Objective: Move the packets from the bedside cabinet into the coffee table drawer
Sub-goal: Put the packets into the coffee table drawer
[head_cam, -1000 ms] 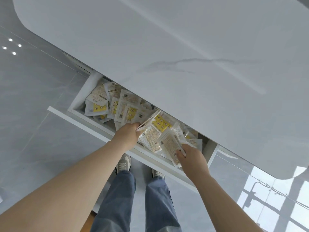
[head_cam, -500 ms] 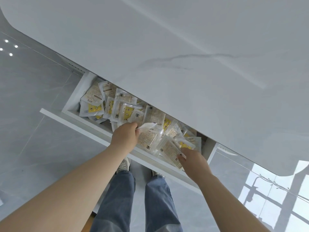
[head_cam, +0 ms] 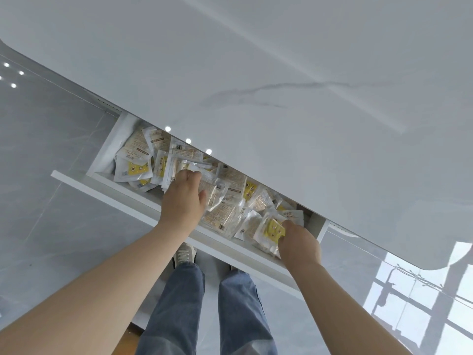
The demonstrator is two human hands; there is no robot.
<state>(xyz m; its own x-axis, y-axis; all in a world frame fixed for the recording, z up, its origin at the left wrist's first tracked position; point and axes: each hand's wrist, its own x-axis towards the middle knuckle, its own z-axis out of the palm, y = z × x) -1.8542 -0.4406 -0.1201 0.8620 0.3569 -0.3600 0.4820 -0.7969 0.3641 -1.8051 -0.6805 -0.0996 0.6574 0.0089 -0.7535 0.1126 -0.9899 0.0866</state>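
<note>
The white drawer (head_cam: pixel 120 199) stands pulled out from under the white marble coffee table top (head_cam: pixel 281 73). Several clear packets (head_cam: pixel 135 160) with yellow and beige labels fill it in a loose heap. My left hand (head_cam: pixel 183 201) reaches into the middle of the drawer, fingers curled down into the heap and thumb against a clear packet (head_cam: pixel 217 196). My right hand (head_cam: pixel 299 243) is at the drawer's right end and grips a packet with a yellow label (head_cam: pixel 272 230) that lies on the pile. The tabletop hides the back of the drawer.
The drawer front juts out over my legs in blue jeans (head_cam: pixel 176 303) and my shoes (head_cam: pixel 184 254). Glossy grey floor tiles (head_cam: pixel 51 239) lie to the left and below. A window's reflection (head_cam: pixel 422 303) shows on the floor at lower right.
Both hands have gone lower and deeper into the drawer. The packets that they held up a second ago now lie on the heap, and the left hand has shifted left.
</note>
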